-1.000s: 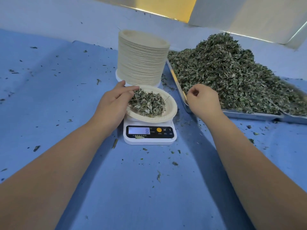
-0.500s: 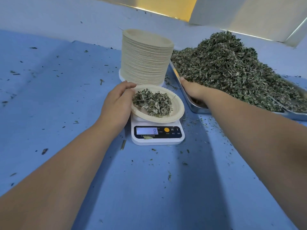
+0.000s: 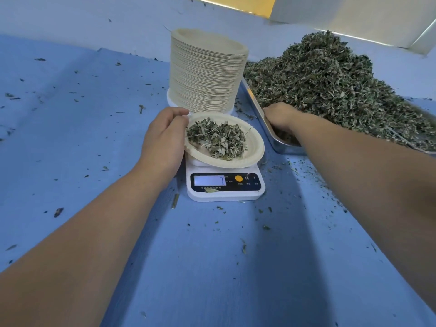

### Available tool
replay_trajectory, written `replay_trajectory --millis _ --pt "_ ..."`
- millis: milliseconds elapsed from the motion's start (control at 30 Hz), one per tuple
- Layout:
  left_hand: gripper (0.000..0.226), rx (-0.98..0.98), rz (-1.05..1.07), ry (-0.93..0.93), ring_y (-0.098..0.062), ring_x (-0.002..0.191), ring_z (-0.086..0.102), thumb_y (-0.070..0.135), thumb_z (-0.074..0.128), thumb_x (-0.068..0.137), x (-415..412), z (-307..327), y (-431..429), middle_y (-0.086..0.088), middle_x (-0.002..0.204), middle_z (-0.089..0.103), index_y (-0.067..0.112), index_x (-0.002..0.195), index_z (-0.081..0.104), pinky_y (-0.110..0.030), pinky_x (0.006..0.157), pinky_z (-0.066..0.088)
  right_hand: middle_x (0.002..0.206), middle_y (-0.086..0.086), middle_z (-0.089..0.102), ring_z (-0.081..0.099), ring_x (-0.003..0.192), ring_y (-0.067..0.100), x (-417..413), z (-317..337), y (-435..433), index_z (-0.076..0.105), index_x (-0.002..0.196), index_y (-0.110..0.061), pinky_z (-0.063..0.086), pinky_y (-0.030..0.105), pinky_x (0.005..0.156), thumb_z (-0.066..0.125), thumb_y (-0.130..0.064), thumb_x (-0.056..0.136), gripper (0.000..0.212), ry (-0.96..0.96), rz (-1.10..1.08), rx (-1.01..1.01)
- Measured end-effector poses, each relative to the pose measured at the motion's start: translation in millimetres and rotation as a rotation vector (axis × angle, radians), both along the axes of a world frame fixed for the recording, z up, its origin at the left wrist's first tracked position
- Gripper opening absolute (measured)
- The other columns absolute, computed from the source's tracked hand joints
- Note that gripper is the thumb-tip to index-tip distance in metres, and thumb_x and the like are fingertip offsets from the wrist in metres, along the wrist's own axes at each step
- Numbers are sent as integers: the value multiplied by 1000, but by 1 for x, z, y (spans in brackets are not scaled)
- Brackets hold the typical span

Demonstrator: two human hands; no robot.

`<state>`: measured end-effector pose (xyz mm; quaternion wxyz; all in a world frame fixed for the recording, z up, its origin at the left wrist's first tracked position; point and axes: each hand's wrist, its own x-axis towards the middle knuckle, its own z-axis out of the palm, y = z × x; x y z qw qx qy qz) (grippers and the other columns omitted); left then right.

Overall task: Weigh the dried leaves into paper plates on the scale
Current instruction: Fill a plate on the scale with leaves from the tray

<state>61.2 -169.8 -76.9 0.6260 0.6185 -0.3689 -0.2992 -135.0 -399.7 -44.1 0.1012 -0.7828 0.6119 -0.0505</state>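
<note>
Scale (image 3: 226, 194) is sitting mid-table, white body with a dark front panel. The panel is showing a pale display (image 3: 209, 180), but its reading is too blurred to make out. At 3 o'clock of the display an orange button (image 3: 238, 178) is showing, then the letters "M" and "T". Small printed characters are running under the buttons and the display, too small to read.

Paper plate (image 3: 253, 147) is lying over the scale's platform, holding a loose mound of dried leaves (image 3: 217, 138). The plate is looking tilted; whether it is resting fully on the platform I cannot tell. Left hand (image 3: 165, 138) is gripping the plate at its 9 o'clock rim, fingers curling over the edge.

Stack of paper plates (image 3: 205, 74) is standing tall at 12 o'clock of the scale, just behind the loaded plate. Metal tray (image 3: 266, 123) is lying at 2 o'clock, carrying a big heap of leaves (image 3: 330, 86).

Right hand (image 3: 280, 116) is reaching into the tray's near corner, at 3 o'clock of the plate, back of the hand up. Its fingers are hidden down among the leaves, so whether it is grasping any I cannot tell.

Blue table (image 3: 94, 138) is carrying scattered leaf crumbs (image 3: 266, 227) all round. One leaf scrap is lying on the scale's front panel at 6 o'clock of the display.
</note>
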Motion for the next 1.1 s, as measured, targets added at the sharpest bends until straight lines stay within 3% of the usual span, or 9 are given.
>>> replay_trajectory --millis 133,267,367,467,567,700,833,933,1100 --pt "26 0 -4 -10 9 96 57 39 49 92 2 -4 -2 22 105 63 38 111 67 -26 80 42 111 23 63 58 86 32 2 9 31 66 108 1 49 37 74 36 -6 97 32 -245 -51 3" --pt "27 -4 -7 -52 17 93 53 35 48 98 2 -7 -5 27 105 59 36 119 65 -20 79 39 95 1 64 57 68 9 -13 7 100 54 139 -21 43 28 57 45 -25 99 41 -420 35 -212" --pt "27 12 3 -51 27 81 51 32 47 100 1 -3 -7 27 104 58 35 118 66 -18 76 38 107 -4 67 60 84 11 -20 5 151 58 133 -30 40 26 76 45 -42 100 37 -497 161 -278" --pt "30 41 -17 14 3 106 63 36 48 94 0 2 -6 12 117 69 32 113 70 -33 99 50 115 2 68 61 108 26 -22 1 175 50 140 -26 42 38 97 38 -51 104 46 -408 193 -169" --pt "41 67 -25 92 -16 119 64 46 48 84 -3 8 0 6 126 69 33 116 70 -47 110 47 120 1 64 54 123 25 -17 -3 183 43 146 -23 9 50 123 31 -51 106 50 -349 239 -106" --pt "40 79 29 233 -22 109 71 44 53 88 -8 12 2 1 118 74 28 121 69 -47 101 53 87 -8 65 60 106 14 -13 -6 190 48 129 -26 24 37 115 40 -54 103 40 -464 266 -143" --pt "20 48 154 461 -21 65 70 25 53 94 5 26 9 -1 77 72 18 100 71 -36 63 60 66 -10 57 54 59 -4 1 3 206 50 96 -35 36 17 53 53 -67 90 32 -498 332 -54" --pt "23 -26 197 519 -28 84 71 19 51 95 28 36 25 -13 100 72 12 106 70 -54 87 61 86 -9 61 55 74 4 22 10 217 49 92 -37 36 26 56 61 -77 77 44 -424 445 6" --pt "26 -40 391 440 -26 82 70 19 50 95 82 46 69 -10 105 74 15 107 73 -53 93 57 105 -8 60 53 88 5 81 15 238 54 97 -36 40 22 71 67 -66 79 37 -434 673 -88"
